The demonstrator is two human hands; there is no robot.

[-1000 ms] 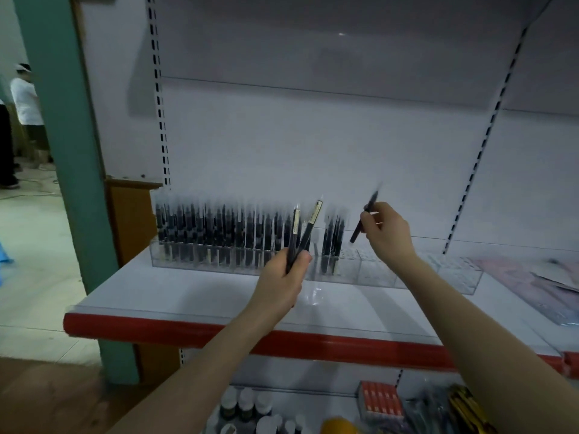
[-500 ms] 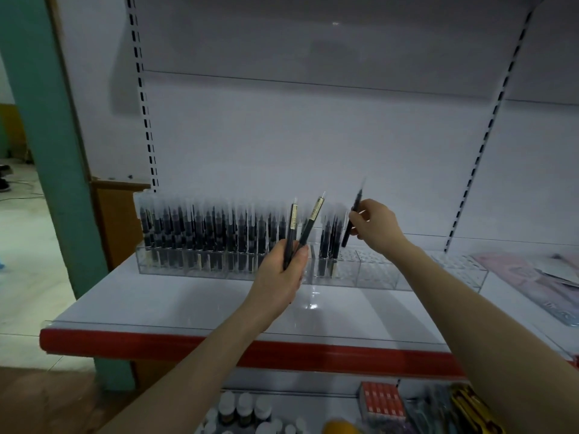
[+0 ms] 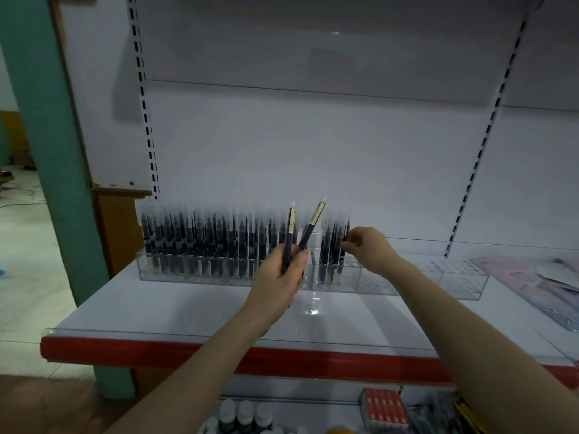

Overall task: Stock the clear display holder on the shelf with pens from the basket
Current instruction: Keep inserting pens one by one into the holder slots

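Note:
A long clear display holder (image 3: 454,278) stands at the back of the white shelf (image 3: 188,308). Its left and middle slots are packed with several upright black pens with frosted caps (image 3: 203,242); the right part holds none. My left hand (image 3: 279,280) grips two black pens (image 3: 299,236) that fan upward in front of the holder. My right hand (image 3: 368,249) pinches one black pen (image 3: 345,236) standing upright at the right end of the filled rows, its lower end down in the holder. The basket is out of view.
A green pillar (image 3: 59,183) and a wooden cabinet (image 3: 119,227) stand left of the shelf. Flat pink packets (image 3: 532,283) lie on the shelf's right end. Below the red shelf edge (image 3: 156,355) sit small bottles (image 3: 241,415) and a red box (image 3: 385,408).
My right hand has brought its pen down from a raised slant to upright at the right end of the filled rows. My left hand still holds two pens.

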